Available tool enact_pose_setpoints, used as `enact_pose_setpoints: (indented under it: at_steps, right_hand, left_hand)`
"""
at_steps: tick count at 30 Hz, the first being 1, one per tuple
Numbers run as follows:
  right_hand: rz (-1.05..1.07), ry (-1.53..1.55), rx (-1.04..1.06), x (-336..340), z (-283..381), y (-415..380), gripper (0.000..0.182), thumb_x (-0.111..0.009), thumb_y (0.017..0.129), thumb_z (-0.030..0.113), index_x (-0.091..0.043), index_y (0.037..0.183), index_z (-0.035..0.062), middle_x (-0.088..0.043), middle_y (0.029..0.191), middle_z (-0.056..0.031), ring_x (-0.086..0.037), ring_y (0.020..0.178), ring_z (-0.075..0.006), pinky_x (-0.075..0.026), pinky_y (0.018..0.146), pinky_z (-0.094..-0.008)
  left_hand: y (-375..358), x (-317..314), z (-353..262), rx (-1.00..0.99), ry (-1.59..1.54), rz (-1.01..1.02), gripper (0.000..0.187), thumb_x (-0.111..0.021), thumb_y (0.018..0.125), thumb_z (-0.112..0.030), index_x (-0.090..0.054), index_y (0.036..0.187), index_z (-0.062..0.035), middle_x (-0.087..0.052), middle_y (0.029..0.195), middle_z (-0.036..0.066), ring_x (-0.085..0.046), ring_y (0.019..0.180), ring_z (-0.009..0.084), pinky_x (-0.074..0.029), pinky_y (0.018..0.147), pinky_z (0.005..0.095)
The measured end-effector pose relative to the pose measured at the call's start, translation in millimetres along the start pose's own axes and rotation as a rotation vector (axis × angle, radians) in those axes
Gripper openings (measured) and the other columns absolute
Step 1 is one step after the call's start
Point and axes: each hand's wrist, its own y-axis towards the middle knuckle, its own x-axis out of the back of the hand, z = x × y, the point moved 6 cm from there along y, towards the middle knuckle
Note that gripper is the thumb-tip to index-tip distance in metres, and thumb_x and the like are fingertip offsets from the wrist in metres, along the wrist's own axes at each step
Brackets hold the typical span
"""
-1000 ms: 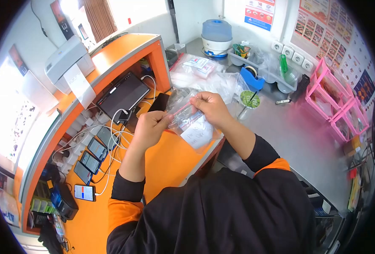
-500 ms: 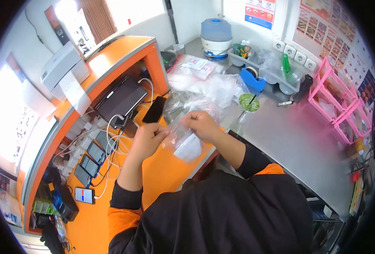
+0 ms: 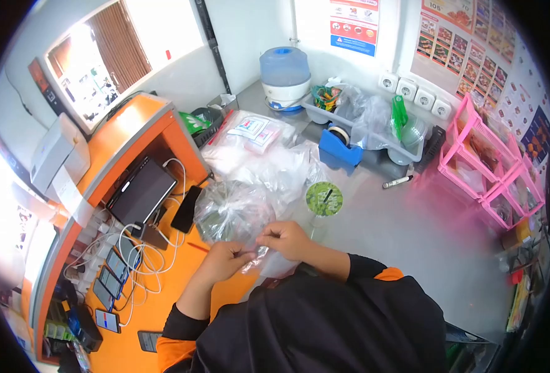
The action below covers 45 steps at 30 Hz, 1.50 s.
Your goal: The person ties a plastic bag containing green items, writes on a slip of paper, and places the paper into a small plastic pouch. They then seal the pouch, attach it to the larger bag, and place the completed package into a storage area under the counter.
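Both of my hands are closed on a clear plastic bag [image 3: 276,266] in front of my chest. My left hand [image 3: 225,261] pinches its left side, thumb against fingers. Close beside it, my right hand [image 3: 287,240] pinches the bag's upper edge. The lower part of the bag hangs toward my body and is partly hidden by my hands and dark clothing. Just beyond my hands sits a filled, gathered clear bag [image 3: 228,214] with something greenish inside, blurred by the plastic. A cup with a green printed lid [image 3: 324,199] stands right of it on the metal counter.
A stack of plastic bags [image 3: 250,137] lies behind. Further right are a blue tape dispenser [image 3: 340,149], a grey tray [image 3: 374,127], a marker [image 3: 397,182] and pink baskets [image 3: 474,155]. Phones [image 3: 108,321] and cables cover the orange desk [image 3: 182,273] at left.
My view has turned, so the scene sits further left. My hands have come lower and nearer my body, still pinching the plastic bag, whose white part is now mostly hidden.
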Motion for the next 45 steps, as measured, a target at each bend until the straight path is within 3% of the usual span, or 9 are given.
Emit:
enact_pose_setpoints:
  at_steps: [9, 12, 15, 17, 20, 26, 36, 42, 45]
  right_hand:
    - [0.122, -0.114, 0.463, 114, 90, -5, 0.012, -0.066, 0.077, 0.014, -0.064, 0.084, 0.0040, -0.063, 0.072, -0.0066, -0.057, 0.061, -0.0109, -0.043, 0.055, -0.0265]
    - [-0.261, 0.309, 0.605, 226, 93, 23, 0.014, -0.061, 0.080, 0.014, -0.063, 0.083, 0.0001, -0.060, 0.069, -0.0031, -0.054, 0.062, -0.0089, -0.042, 0.055, -0.0225]
    - [-0.665, -0.351, 0.244, 326, 57, 120, 0.017, -0.056, 0.082, 0.018, -0.063, 0.084, 0.0032, -0.059, 0.064, -0.0056, -0.057, 0.061, -0.0168, -0.045, 0.059, -0.0284]
    - [-0.681, -0.678, 0.274, 371, 8, 185, 0.022, -0.054, 0.084, 0.024, -0.064, 0.091, 0.0054, -0.061, 0.076, -0.0095, -0.060, 0.073, -0.0259, -0.046, 0.067, -0.0366]
    - [-0.625, -1.363, -0.201, 426, -72, 252, 0.027, -0.052, 0.085, 0.029, -0.063, 0.096, 0.0070, -0.059, 0.098, -0.0101, -0.053, 0.098, -0.0303, -0.042, 0.080, -0.0457]
    - [-0.655, -1.478, -0.210, 442, -88, 292, 0.025, -0.054, 0.079, 0.027, -0.063, 0.102, 0.0266, -0.049, 0.117, -0.0027, -0.037, 0.116, -0.0247, -0.031, 0.091, -0.0556]
    - [-0.505, -1.704, -0.285, 434, -129, 330, 0.026, -0.048, 0.084, 0.027, -0.064, 0.104, 0.0230, -0.049, 0.121, 0.0010, -0.032, 0.122, -0.0213, -0.015, 0.098, -0.0613]
    - [-0.739, -1.162, -0.223, 422, -75, 292, 0.026, -0.055, 0.081, 0.030, -0.065, 0.097, 0.0131, -0.061, 0.104, 0.0012, -0.050, 0.106, -0.0196, -0.020, 0.098, -0.0553]
    - [-0.588, -0.629, 0.069, 409, -64, 287, 0.024, -0.061, 0.077, 0.027, -0.065, 0.092, 0.0077, -0.066, 0.084, -0.0048, -0.060, 0.083, -0.0206, -0.033, 0.092, -0.0443]
  left_hand:
    - [36, 8, -40, -0.168, 0.118, -0.321, 0.015, -0.061, 0.080, -0.014, -0.065, 0.084, 0.0002, -0.059, 0.065, 0.013, -0.057, 0.060, 0.0134, -0.043, 0.054, 0.0263]
    - [28, 34, -8, -0.033, -0.064, -0.480, 0.013, -0.061, 0.080, -0.009, -0.065, 0.084, 0.0021, -0.063, 0.070, 0.006, -0.057, 0.065, 0.0116, -0.044, 0.059, 0.0259]
    - [14, 47, 28, 0.064, -0.244, -0.641, 0.011, -0.063, 0.077, -0.008, -0.065, 0.077, 0.0021, -0.061, 0.070, 0.002, -0.054, 0.063, 0.0096, -0.041, 0.056, 0.0244]
    - [0, 48, 49, 0.200, -0.260, -0.705, 0.009, -0.064, 0.075, -0.007, -0.063, 0.075, 0.0019, -0.060, 0.067, 0.001, -0.052, 0.059, 0.0085, -0.040, 0.053, 0.0232]
    - [-13, 41, 44, 0.435, -0.149, -0.674, 0.007, -0.063, 0.073, -0.006, -0.062, 0.073, 0.0011, -0.057, 0.061, 0.000, -0.049, 0.053, 0.0071, -0.037, 0.049, 0.0220]
    - [-29, 32, 54, 0.503, -0.390, -0.720, 0.006, -0.057, 0.073, -0.001, -0.061, 0.075, 0.0025, -0.056, 0.058, 0.003, -0.052, 0.051, 0.0097, -0.041, 0.048, 0.0228]
    - [-41, 29, 40, 0.534, -0.088, -0.787, 0.009, -0.057, 0.074, -0.001, -0.061, 0.081, 0.0043, -0.060, 0.071, 0.006, -0.057, 0.066, 0.0128, -0.044, 0.059, 0.0241]
    - [-34, 28, 32, 0.434, -0.011, -0.791, 0.010, -0.061, 0.073, -0.001, -0.061, 0.082, 0.0028, -0.059, 0.072, 0.004, -0.054, 0.065, 0.0103, -0.041, 0.058, 0.0230]
    - [-22, 29, 24, 0.425, -0.179, -0.786, 0.010, -0.063, 0.073, -0.002, -0.062, 0.082, 0.0011, -0.058, 0.072, 0.001, -0.052, 0.064, 0.0078, -0.040, 0.057, 0.0216]
